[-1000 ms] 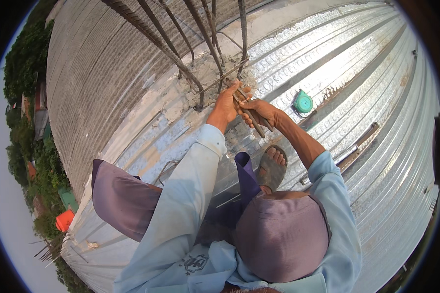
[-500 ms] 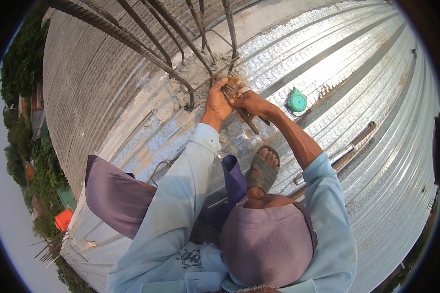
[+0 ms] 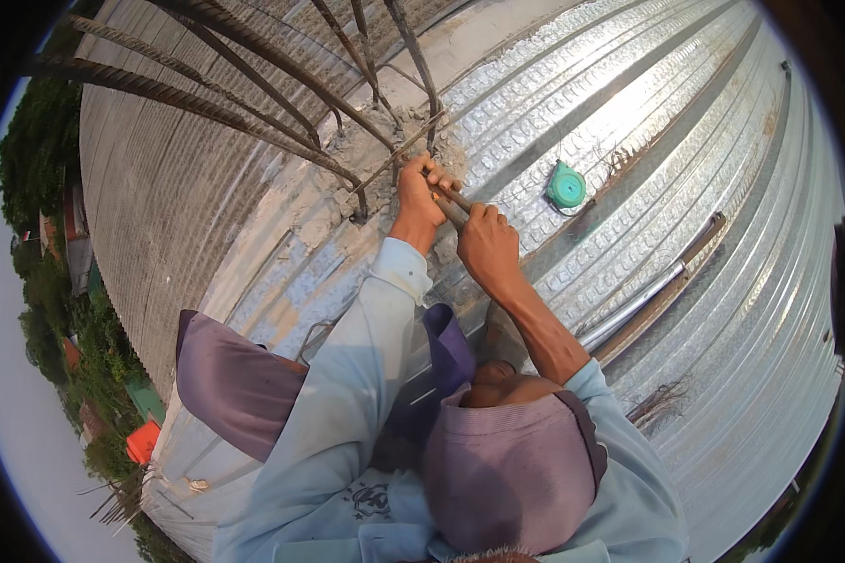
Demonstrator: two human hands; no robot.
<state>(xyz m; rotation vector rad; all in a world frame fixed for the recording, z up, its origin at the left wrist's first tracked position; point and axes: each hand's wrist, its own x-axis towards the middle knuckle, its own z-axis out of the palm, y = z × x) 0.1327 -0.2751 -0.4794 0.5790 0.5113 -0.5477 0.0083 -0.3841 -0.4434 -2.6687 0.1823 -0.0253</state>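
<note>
My right hand [image 3: 490, 246] is closed round the handles of metal pincers [image 3: 449, 208], which slant up and left. Their jaw end runs into my left hand [image 3: 417, 195], and that hand hides it. The left fingers are curled closed at the foot of an upright ribbed steel bar [image 3: 413, 45]; what they pinch is hidden. A thin tie bar [image 3: 399, 155] crosses the group of bars just above my left hand. Rough broken concrete [image 3: 371, 150] surrounds the bars' feet.
A green tape measure [image 3: 566, 188] lies on the ribbed metal sheeting [image 3: 620, 103] to the right. Nearer, a metal tube [image 3: 634, 308] lies along a rib. Several tall bars [image 3: 207, 113] lean out to the upper left. An orange container [image 3: 143, 441] stands at the far left edge.
My right hand has moved down and right along the pincers and turned, now wrapping the handles. The handles, apart before, are drawn together. My left hand stays by the bars.
</note>
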